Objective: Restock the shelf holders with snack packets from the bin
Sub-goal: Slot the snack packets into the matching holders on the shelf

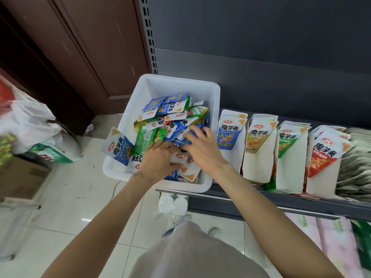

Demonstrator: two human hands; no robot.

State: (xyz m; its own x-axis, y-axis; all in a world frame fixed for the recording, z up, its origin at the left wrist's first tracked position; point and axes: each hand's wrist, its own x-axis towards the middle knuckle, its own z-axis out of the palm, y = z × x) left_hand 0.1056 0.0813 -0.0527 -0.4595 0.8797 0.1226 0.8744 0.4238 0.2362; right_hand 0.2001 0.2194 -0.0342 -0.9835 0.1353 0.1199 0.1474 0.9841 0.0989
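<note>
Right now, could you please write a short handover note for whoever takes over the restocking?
Left hand: in the white bin, fingers on a white packet; grip unclear.
Right hand: fingers spread, resting on the loose snack packets in the bin.
The bin sits at the left end of the shelf. Beside it stand four holders: blue, olive, green, red, each already holding packets.
Left: sort the mixed packets by colour into the matching holders; the bin is far from empty.

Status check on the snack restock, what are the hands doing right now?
Left hand and right hand both in the white bin, fingers on the mixed snack packets; grip unclear. Four holders on the shelf beside it. Nothing in the way.
</note>
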